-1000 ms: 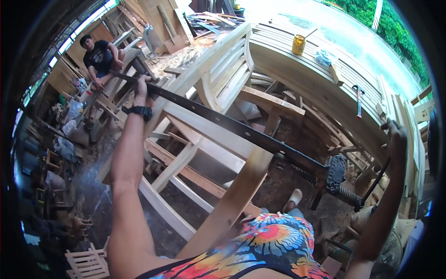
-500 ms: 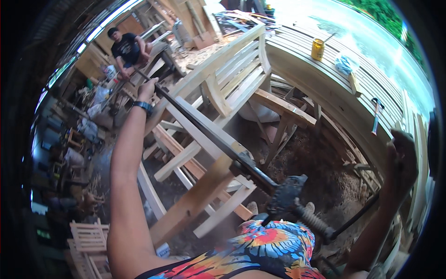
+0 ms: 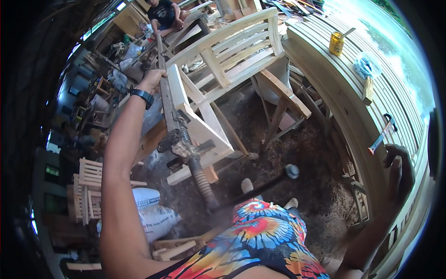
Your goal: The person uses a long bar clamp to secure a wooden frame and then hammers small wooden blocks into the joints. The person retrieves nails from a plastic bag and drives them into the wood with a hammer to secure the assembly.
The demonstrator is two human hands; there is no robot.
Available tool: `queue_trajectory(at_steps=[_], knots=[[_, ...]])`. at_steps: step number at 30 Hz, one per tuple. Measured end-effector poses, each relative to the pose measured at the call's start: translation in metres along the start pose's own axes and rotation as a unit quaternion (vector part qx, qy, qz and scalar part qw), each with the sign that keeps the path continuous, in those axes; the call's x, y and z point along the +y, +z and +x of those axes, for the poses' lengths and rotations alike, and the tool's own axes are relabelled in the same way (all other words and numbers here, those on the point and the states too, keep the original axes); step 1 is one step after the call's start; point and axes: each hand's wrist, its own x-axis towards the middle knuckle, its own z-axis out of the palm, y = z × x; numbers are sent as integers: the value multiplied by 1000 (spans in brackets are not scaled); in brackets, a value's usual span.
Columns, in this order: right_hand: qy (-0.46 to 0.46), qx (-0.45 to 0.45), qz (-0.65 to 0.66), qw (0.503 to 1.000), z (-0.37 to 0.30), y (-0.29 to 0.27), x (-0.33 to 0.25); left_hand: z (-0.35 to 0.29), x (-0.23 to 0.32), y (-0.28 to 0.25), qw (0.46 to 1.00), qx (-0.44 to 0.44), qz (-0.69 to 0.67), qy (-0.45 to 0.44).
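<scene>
My left hand [image 3: 152,80], with a dark watch on its wrist, is closed around the long bar of a metal bar clamp [image 3: 167,100]. The bar lies along the left side of a pale slatted wooden bench frame [image 3: 214,65]. At the clamp's near end is a dark jaw with a threaded screw [image 3: 200,181]. A sliding handle rod [image 3: 260,186] with a knobbed end sticks out to the right, partly blurred. My right hand [image 3: 400,169] is raised at the right, fingers apart and bent, holding nothing, near the hammer [image 3: 383,135].
A long slatted bench [image 3: 320,60] runs along the right, bearing a yellow jar [image 3: 336,44], a blue plastic bag [image 3: 367,65] and a wood block [image 3: 368,90]. A wooden trestle [image 3: 283,93] supports the frame. White sacks [image 3: 155,218] lie lower left. Another person [image 3: 163,16] sits far back.
The bar clamp has swung left with my left hand, from slanting across the frame to lying along its left side. Its screw end has moved left. My right hand is slightly lower.
</scene>
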Motion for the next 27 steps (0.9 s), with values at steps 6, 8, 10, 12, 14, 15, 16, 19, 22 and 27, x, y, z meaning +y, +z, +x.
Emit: queue_trajectory(at_steps=[6, 8, 10, 12, 14, 15, 16, 19, 22, 27], knots=[[32, -33, -6, 999, 23, 12, 29, -38, 1, 11, 1000, 24, 11, -9], [-11, -80, -63, 995, 32, 19, 43, -34, -3, 7, 999, 32, 17, -1], [35, -153, -65, 986, 37, 17, 67, -21, -9, -19, 969, 52, 177, 162], [91, -174, -74, 978, 44, 21, 80, -4, -11, 12, 962, 83, 206, 158], [49, -226, -143, 962, 68, 23, 89, -2, -63, -31, 991, 55, 87, 89], [20, -218, -156, 963, 86, 22, 96, -1, -92, -92, 978, 100, 131, 128], [10, -210, -189, 959, 98, 15, 101, 8, -91, -90, 963, 48, 182, 192], [54, -176, -241, 953, 139, -14, 118, 5, -46, -10, 988, 9, 50, 149], [69, -146, -225, 961, 177, -20, 141, 21, -78, -63, 992, -14, 75, 103], [121, -179, -247, 945, 258, 8, 237, 1, -55, -47, 889, 195, 376, 174]])
